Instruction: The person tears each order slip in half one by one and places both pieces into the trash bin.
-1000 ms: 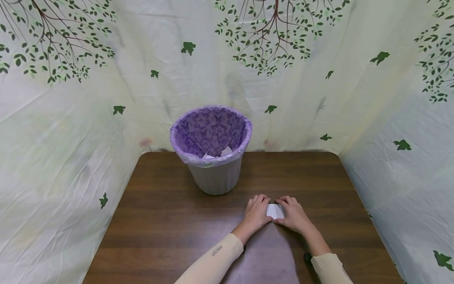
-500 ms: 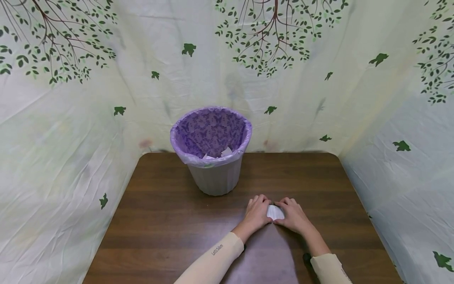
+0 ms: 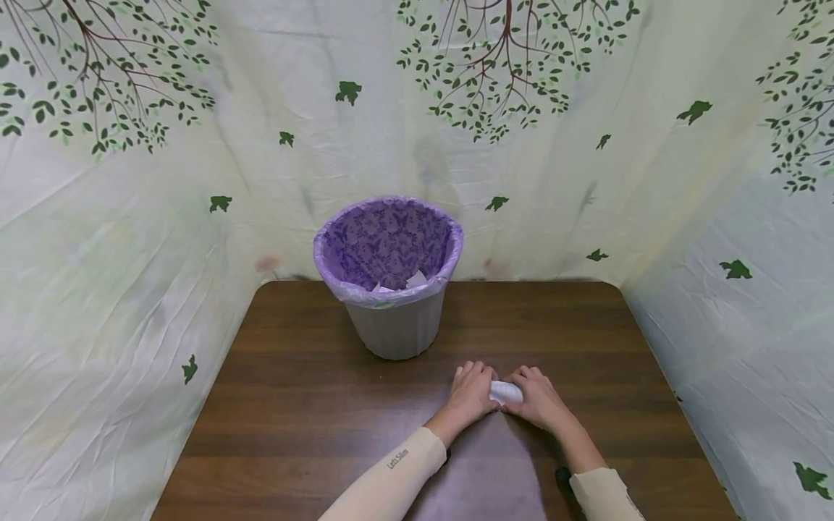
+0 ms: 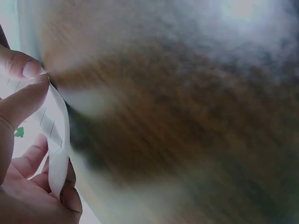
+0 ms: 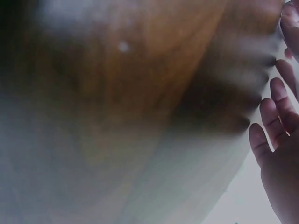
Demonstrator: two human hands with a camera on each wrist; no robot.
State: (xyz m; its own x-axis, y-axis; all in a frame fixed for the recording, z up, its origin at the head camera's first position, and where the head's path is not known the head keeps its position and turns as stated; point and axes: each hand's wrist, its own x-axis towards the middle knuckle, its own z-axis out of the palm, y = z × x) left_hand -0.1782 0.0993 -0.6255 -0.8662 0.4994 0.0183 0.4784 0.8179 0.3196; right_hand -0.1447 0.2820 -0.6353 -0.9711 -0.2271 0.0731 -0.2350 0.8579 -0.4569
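In the head view, a small piece of white paper (image 3: 506,392) is held low over the table, between my two hands. My left hand (image 3: 470,394) pinches its left end and my right hand (image 3: 538,398) pinches its right end, with the thumbs on the near side. The paper bows into a rounded, narrow strip. In the left wrist view, the paper (image 4: 58,144) shows ruled lines inside its bend, with thumbs meeting at one edge and fingers behind it. At the right edge of the right wrist view, fingers of my right hand (image 5: 282,140) show, but the paper is hardly visible there.
A grey wastebasket (image 3: 395,329) with a purple patterned liner (image 3: 391,242) stands behind and left of the hands. White paper scraps (image 3: 415,278) lie inside it. The brown wooden table (image 3: 293,405) meets a leaf-printed cloth backdrop (image 3: 365,145) on its far side and both flanks.
The paper has gone from a flat, upright-looking rectangle to a rounded, bent-over strip between the fingers. Both hands have stayed in nearly the same spot; the basket has not moved.
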